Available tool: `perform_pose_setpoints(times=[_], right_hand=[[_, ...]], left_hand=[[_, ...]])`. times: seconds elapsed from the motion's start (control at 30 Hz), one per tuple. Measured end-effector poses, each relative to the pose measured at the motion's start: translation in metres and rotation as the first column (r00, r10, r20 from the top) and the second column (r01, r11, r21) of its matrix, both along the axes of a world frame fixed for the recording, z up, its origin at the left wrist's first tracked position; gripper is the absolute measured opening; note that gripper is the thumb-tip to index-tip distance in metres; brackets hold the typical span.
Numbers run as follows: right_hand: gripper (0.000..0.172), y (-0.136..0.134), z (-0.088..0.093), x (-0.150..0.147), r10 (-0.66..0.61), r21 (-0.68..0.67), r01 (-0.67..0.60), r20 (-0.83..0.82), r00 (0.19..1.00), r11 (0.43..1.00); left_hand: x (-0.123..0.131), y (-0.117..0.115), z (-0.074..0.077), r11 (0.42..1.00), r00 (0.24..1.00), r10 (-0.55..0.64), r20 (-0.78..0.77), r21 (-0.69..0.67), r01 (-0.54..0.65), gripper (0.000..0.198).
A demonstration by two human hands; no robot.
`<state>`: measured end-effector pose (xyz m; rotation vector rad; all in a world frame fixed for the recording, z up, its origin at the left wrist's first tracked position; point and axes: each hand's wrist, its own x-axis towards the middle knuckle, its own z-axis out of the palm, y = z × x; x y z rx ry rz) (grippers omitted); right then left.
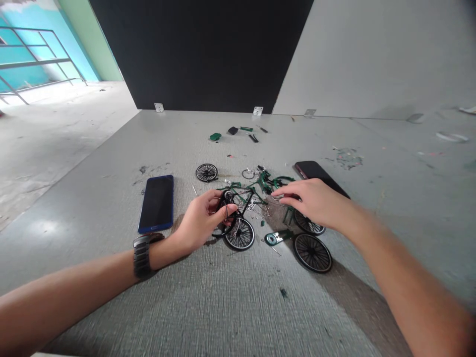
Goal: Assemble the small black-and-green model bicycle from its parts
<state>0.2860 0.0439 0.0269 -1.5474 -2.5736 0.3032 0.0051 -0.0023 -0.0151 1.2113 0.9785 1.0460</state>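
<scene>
My left hand (204, 217), fingers closed, grips a model bicycle frame (243, 210) with dark tubes and black round parts around the thumb. Beneath it lies a small spoked wheel (240, 234). To the right, my right hand (303, 198) is over the small parts, with thumb and forefinger apart and nothing visible between them. Its fingertips are near a green bicycle part (265, 181) and thin silvery pieces (256, 202). Two more spoked wheels, one partly under the right hand and a front one (312, 253), lie beside a green piece with a round end (277, 238).
A blue-edged phone (156, 203) lies left of the parts, and a dark phone (320, 176) lies behind my right forearm. Another wheel (207, 172) rests farther back. Beyond it are a green block (215, 136) and a dark block (232, 130). An upright black panel (204, 54) borders the table's far edge.
</scene>
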Motion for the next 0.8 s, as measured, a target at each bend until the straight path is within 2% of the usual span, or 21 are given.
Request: perform_pose_setpoints(times=[0.8], right_hand=[[0.035,0.0002,-0.0010,-0.0008,0.022,-0.009,-0.022,-0.018,1.000,1.000]], left_hand=[[-0.0019,-0.0012,0.0007,1.000,1.000,-0.009,-0.017,0.020,0.009,0.033]])
